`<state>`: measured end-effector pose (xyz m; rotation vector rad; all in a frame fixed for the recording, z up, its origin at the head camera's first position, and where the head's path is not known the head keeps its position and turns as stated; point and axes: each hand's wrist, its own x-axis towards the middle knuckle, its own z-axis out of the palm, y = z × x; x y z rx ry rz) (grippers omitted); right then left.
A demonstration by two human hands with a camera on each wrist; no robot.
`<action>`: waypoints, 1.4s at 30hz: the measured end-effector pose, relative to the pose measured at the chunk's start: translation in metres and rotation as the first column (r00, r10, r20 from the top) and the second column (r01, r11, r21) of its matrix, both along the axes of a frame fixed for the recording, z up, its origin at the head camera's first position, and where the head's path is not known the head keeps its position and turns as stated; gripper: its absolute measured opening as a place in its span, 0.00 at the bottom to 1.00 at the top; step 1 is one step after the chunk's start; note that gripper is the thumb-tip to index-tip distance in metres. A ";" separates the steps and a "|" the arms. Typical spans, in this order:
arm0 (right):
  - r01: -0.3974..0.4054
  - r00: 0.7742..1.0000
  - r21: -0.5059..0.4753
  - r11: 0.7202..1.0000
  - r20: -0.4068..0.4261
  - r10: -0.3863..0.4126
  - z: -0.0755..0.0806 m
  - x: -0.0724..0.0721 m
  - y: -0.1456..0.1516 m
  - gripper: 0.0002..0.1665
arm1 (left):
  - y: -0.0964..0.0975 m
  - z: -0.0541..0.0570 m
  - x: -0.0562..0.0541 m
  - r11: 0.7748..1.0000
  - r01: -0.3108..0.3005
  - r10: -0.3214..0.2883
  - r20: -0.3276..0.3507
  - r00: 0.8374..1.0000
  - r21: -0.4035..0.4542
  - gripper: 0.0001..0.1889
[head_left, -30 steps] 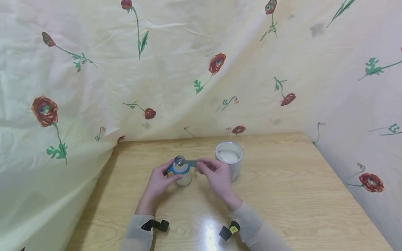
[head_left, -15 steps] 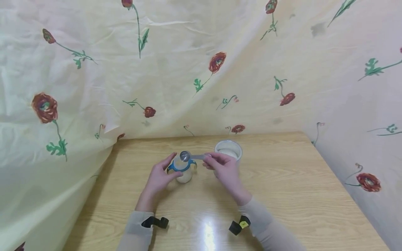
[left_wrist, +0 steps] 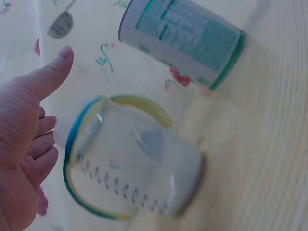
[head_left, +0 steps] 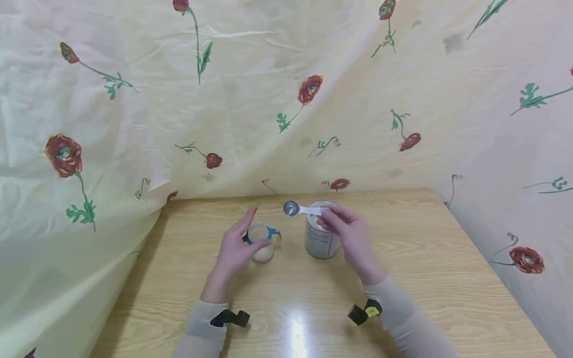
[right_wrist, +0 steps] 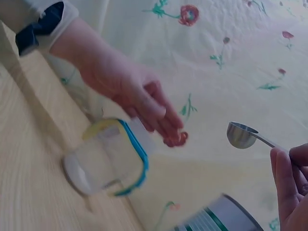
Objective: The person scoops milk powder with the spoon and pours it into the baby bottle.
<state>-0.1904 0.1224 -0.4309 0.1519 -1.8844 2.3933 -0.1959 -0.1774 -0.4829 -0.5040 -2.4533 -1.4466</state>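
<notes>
My right hand (head_left: 353, 238) pinches the handle of a metal measuring spoon (head_left: 291, 208) and holds it raised by the rim of a tin (head_left: 321, 244). The spoon's bowl (right_wrist: 241, 136) looks empty in the right wrist view. To the left stands a clear baby bottle (left_wrist: 130, 163) without a cap, with a blue and yellow two-handled ring round its neck, measuring marks down its side and whitish contents at the bottom. My left hand (head_left: 234, 247) hovers beside the bottle's neck, thumb and fingers spread apart, gripping nothing. In the head view the right hand covers part of the tin's mouth.
The bottle and tin stand on a light wooden table (head_left: 429, 258), towards its back edge. A cream cloth (head_left: 250, 99) printed with red poppies hangs behind and along both sides. Each wrist carries a black strap with a small camera (head_left: 357, 314).
My right hand has carried the spoon from over the bottle's mouth rightward to the tin. My left hand has let go of the bottle's neck ring and spread its fingers.
</notes>
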 end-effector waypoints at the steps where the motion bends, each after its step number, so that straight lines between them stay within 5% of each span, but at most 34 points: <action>1: 0.005 1.000 0.009 1.000 0.000 -0.005 0.000 -0.001 0.005 0.20 | 0.003 0.002 0.000 1.000 0.006 -0.006 -0.016 1.000 -0.001 0.48; 14: 0.119 0.992 0.035 0.992 -0.036 -0.117 -0.002 -0.020 0.053 0.11 | 0.049 0.023 -0.013 0.991 0.101 -0.111 -0.122 0.986 -0.085 0.45; 21: 0.177 0.981 0.194 0.965 -0.116 -0.157 -0.002 -0.021 0.077 0.23 | 0.085 0.028 -0.012 0.987 0.140 -0.140 -0.003 0.990 -0.076 0.46; 29: 0.227 0.964 0.379 0.897 -0.216 -0.152 0.002 -0.016 0.084 0.17 | 0.111 0.024 -0.015 0.989 0.142 -0.140 0.058 0.988 -0.036 0.49; 34: 0.319 0.915 0.521 0.791 -0.387 -0.114 -0.002 -0.019 0.085 0.09 | 0.119 0.018 -0.021 0.992 0.126 -0.122 0.116 0.986 -0.026 0.51; 42: 0.524 0.734 0.652 0.547 -0.672 0.098 -0.006 -0.027 0.083 0.10 | 0.126 0.015 -0.030 0.992 0.121 -0.112 0.196 0.974 -0.036 0.54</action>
